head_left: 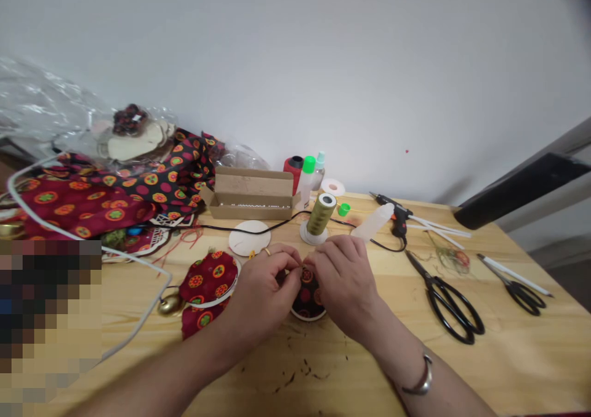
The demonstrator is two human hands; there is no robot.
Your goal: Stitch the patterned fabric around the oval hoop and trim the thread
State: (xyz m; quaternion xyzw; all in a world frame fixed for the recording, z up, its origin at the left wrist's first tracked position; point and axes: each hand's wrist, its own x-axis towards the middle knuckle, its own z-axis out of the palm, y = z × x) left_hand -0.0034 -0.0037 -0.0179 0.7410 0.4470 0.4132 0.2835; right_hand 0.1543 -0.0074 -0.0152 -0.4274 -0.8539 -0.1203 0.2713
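Note:
My left hand (264,284) and my right hand (344,278) meet at the middle of the wooden table (508,368). Both pinch the top of a small round piece covered in dark patterned fabric (308,298), which rests on the table between them. The fingers of both hands are closed on the fabric's edge. A ring shows on my left hand and a bracelet (422,377) on my right wrist. A red fabric-covered disc (210,276) lies just left of my left hand.
Behind the hands stand an olive thread spool (321,215), a bare wooden disc (250,237), an open cardboard box (252,196), bottles (305,180) and a glue gun (392,212). Black scissors (447,301) and a smaller pair (519,289) lie right. Patterned fabric (92,198) piles left.

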